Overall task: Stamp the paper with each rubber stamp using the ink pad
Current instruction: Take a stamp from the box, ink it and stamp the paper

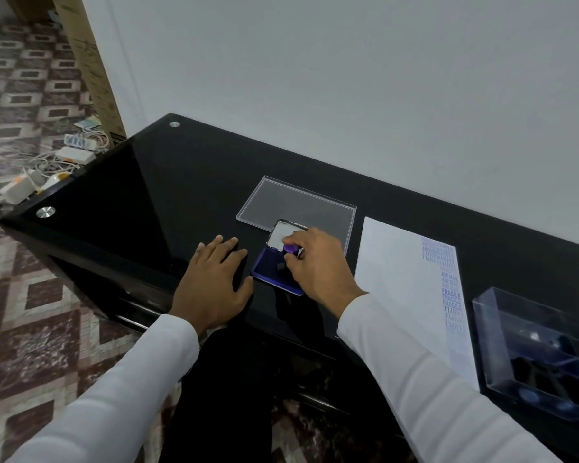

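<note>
An open ink pad (268, 266) with a blue-violet pad and a raised lid lies on the black glass table (168, 182). My right hand (318, 262) grips a rubber stamp with a purple handle (291, 250) and holds it down on the pad. Just left of the pad, my left hand (214, 282) rests flat on the table, fingers spread. A white paper sheet (398, 282) lies to the right, with several violet stamp prints such as "AIR MAIL" and "FRAGILE" along its far right edge.
A clear plastic lid (298, 202) lies behind the ink pad. A clear plastic box (542, 355) with several dark stamps stands at the right edge. The wall runs close behind the table. Cables and adapters (54, 165) litter the floor at left.
</note>
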A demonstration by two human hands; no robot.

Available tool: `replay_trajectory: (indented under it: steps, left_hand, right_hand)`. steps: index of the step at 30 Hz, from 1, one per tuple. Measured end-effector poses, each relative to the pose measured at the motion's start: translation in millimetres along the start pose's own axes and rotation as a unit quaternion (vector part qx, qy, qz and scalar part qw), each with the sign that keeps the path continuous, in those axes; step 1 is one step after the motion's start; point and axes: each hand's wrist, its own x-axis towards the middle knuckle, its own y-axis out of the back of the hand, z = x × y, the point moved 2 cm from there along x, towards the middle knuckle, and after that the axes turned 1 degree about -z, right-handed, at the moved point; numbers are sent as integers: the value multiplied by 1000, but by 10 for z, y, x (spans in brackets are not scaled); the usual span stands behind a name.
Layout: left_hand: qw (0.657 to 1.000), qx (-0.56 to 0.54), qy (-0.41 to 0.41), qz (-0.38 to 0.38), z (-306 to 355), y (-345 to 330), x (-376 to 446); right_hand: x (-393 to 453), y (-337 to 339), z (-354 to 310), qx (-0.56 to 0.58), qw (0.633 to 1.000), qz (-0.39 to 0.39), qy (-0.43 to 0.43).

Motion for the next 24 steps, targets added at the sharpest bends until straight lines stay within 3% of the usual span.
replay_trajectory:
  steps: [24]
  left_hand:
    - [1000,18,-2,21,8,-46,-24]
  right_hand:
    - [28,9,37,-32,999,-4,27]
